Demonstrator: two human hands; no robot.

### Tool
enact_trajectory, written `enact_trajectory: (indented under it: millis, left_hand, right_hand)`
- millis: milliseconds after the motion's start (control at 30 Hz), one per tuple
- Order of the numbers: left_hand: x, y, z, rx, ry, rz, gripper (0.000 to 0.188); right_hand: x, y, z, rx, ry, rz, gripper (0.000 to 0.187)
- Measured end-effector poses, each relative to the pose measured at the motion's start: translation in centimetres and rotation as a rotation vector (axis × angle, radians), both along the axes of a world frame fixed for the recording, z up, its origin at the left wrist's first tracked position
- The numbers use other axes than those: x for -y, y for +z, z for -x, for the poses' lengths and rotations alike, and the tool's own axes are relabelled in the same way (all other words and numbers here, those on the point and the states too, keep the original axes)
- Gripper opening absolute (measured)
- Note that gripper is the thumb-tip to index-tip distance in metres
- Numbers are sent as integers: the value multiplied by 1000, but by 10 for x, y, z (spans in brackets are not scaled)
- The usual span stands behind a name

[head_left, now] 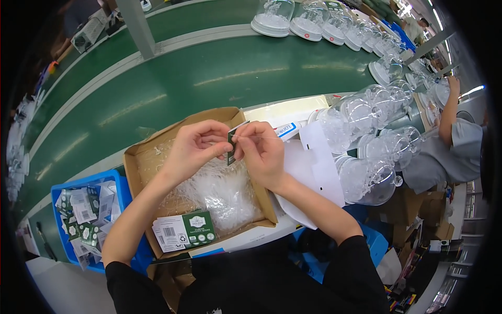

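Over the cardboard tray (236, 113) my two hands meet at a small green card tag (230, 147). My left hand (196, 145) pinches the tag's left side between thumb and fingers. On its other side, my right hand (260, 152) is closed, with a thin clear strand (264, 137) at its fingertips running off to the right. Whether the right fingers also grip the tag is hard to tell. Below them in the tray lies a bundle of thin clear plastic strands (225, 196). Green and white printed cards (198, 226) rest at the tray's near left corner.
To the left, a blue bin (124, 191) holds many tagged cards. Clear domes on white bases (361, 172) crowd the right side, and more (272, 21) line the far belt. White paper (314, 172) and a tube (287, 130) lie beside the tray. Another person (449, 141) works at right.
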State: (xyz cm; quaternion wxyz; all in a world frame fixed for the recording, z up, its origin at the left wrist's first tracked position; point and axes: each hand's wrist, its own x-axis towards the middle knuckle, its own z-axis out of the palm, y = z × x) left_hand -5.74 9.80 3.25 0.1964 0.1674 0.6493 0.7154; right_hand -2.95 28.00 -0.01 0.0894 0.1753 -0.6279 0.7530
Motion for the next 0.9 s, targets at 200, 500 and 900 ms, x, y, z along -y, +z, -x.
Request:
enact_trajectory:
  millis: [200, 500, 900]
  left_hand:
    - [0, 4, -3, 4, 0, 27, 24]
    - [-1, 6, -4, -5, -6, 49, 24]
    - [1, 2, -1, 16, -30, 10, 24]
  right_hand:
    - [0, 1, 1, -25, 6, -10, 9]
    - [0, 1, -1, -40, -3, -15, 8]
    - [-2, 3, 0, -30, 44, -47, 8]
